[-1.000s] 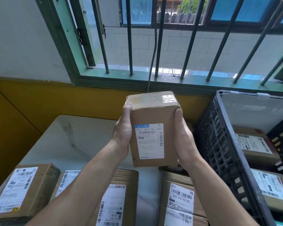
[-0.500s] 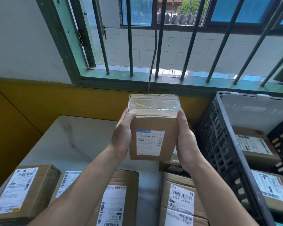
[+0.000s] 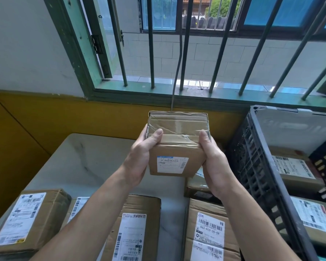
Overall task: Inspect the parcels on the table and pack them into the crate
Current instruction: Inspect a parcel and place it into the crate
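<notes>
Both hands hold one box point(image 3: 177, 147) up above the table point(image 3: 79, 166): left hand point(image 3: 139, 162) and right hand point(image 3: 215, 166) grip its sides, thumbs curled over the taped top. Crate point(image 3: 256, 166) at right edge

Bare tabletop point(image 3: 77, 166) lies open at the far left, reachable from above. A row of parcels point(image 3: 137, 232) crowds the near edge (narrow gaps between them), and another parcel point(image 3: 195, 185) lies just beside the crate point(image 3: 252, 170). The crate's latticed wall stands taller than those parcels, so entry is over its rim. The parcels inside point(image 3: 294, 170) leave room above them. The held parcel point(image 3: 177, 147), clasped by left grip point(image 3: 137, 161) and right grip point(image 3: 215, 166), hangs just beside that wall.
</notes>
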Motion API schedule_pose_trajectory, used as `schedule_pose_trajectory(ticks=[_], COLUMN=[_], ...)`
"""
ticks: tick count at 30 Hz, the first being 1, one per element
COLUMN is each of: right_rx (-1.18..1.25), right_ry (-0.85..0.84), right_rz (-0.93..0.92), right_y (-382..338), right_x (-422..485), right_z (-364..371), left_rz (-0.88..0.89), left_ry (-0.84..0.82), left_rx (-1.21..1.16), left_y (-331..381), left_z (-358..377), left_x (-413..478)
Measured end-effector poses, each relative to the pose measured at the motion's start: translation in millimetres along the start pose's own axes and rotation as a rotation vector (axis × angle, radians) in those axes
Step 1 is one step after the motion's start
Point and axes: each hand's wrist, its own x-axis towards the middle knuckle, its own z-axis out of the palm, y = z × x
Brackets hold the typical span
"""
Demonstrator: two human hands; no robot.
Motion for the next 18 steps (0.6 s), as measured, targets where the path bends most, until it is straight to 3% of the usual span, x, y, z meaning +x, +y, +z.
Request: schedule_pose_trajectory(ticks=[7,18], right_rx=[0.072,-0.044], right_ry=[-0.047,-0.088], right_rz=[0.003,0.01], right_y=[1,3], right_x=[-4,-2], right_z=[-2,-6], left_rz=[-0.034,-0.042], left_ry=[-0.021,-0.082], left_rx=[0.065,0.055], left_y=[0,5], left_z=[-9,-12], left_x=[6,1])
